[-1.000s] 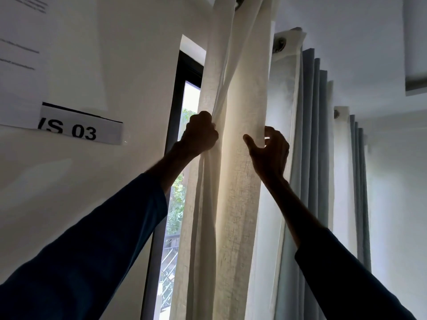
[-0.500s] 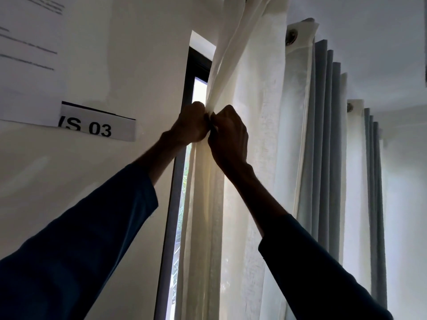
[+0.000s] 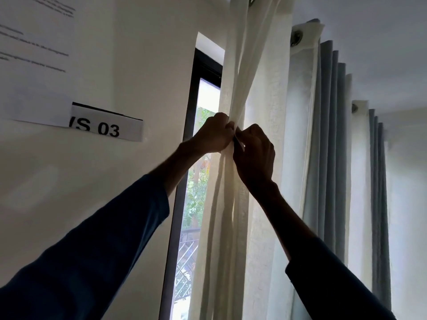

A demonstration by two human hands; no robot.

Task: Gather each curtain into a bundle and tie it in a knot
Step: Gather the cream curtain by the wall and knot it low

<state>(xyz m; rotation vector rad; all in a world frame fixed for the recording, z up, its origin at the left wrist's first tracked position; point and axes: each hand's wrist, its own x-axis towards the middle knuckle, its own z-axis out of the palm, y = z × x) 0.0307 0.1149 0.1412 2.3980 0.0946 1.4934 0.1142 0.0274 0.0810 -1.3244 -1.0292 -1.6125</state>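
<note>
A cream sheer curtain [image 3: 265, 93] hangs from a rod at the top of the window. Its left folds are pinched together into a narrow waist at head height. My left hand [image 3: 213, 135] grips those gathered folds from the left side. My right hand [image 3: 255, 151] grips the same bunch from the right, knuckles touching the left hand. Below the hands the fabric falls in loose pleats [image 3: 221, 227]. To the right hang grey-blue curtains [image 3: 332, 146], ungathered.
A white wall on the left carries a paper sheet [image 3: 34, 54] and a label reading "S 03" [image 3: 106, 125]. The dark window frame [image 3: 184, 181] stands just left of the curtain, with greenery and a railing outside. More grey curtain [image 3: 379, 181] hangs at the far right.
My right hand left the curtain's right fold and swept left to join the left hand, bunching the fabric. In the last half second both hands stayed clamped together.
</note>
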